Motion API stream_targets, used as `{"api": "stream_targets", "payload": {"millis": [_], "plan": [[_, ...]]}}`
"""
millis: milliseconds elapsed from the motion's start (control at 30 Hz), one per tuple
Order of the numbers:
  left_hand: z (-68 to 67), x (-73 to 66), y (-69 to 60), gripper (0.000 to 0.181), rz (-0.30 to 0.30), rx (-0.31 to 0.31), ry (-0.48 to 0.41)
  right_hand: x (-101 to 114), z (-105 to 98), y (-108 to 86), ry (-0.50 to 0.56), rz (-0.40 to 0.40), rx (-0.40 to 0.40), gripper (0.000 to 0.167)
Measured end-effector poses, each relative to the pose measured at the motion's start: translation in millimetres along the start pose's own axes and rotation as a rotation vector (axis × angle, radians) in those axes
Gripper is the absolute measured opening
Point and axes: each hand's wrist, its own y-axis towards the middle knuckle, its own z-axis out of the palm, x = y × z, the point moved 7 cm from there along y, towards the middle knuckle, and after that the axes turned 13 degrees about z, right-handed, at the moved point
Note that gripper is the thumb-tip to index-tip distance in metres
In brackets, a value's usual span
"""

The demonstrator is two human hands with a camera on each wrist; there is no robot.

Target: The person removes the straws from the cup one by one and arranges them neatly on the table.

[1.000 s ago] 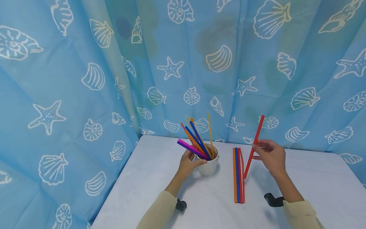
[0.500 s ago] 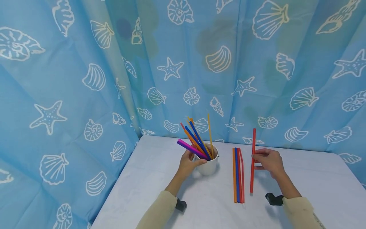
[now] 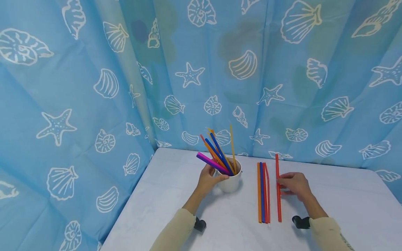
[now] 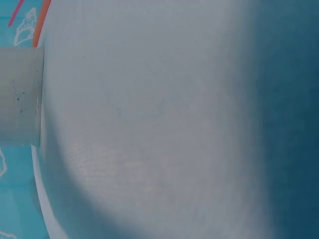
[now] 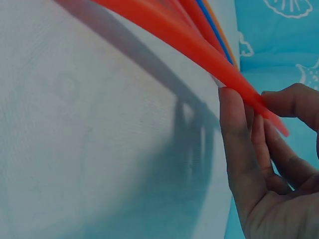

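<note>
My left hand (image 3: 207,182) grips a white cup (image 3: 229,184) in the head view, thumb at its near rim and the other fingers partly hidden behind it. Purple, blue, orange and yellow straws (image 3: 216,148) lean out of the cup. The left wrist view shows just the cup's wall (image 4: 20,99), without the hand. My right hand (image 3: 296,185) pinches a thick red straw (image 3: 278,205) between thumb and fingers, close over the table. In the right wrist view that red straw (image 5: 199,52) slants across, its shadow on the cloth; whether it touches the table I cannot tell.
Left of the held straw lie an orange straw (image 3: 259,195), a blue straw (image 3: 262,202) and red straws (image 3: 265,205), side by side on the white tablecloth (image 3: 232,223). A blue shell-patterned curtain (image 3: 201,87) hangs behind and to the left of the table.
My right hand has lowered the red straw toward the table and turned it from slanting to nearly parallel with the row. The left hand stays on the cup.
</note>
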Motion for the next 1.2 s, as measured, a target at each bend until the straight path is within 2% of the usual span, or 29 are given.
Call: {"api": "stream_targets", "payload": {"millis": [200,367,800,1200], "plan": [[-0.2,-1.1,-0.5,0.070,-0.001,-0.002,0.006,-13.2,7.8,5.1,-0.061,0.057,0.011,0.049],[-0.4,-1.0,-3.4,0.069,-0.019,0.000,0.004,-19.9,14.8,6.2,-0.068,0.067,0.016,0.047],[-1.3,-1.6,-1.2,0.070,-0.021,0.002,0.004,-10.5,16.7,3.6,-0.132,0.003,-0.029,0.043],[-1.0,-0.4,0.0,0.071,-0.021,0.001,-0.007,-12.2,16.7,-1.2,-0.117,-0.019,-0.040,0.043]]}}
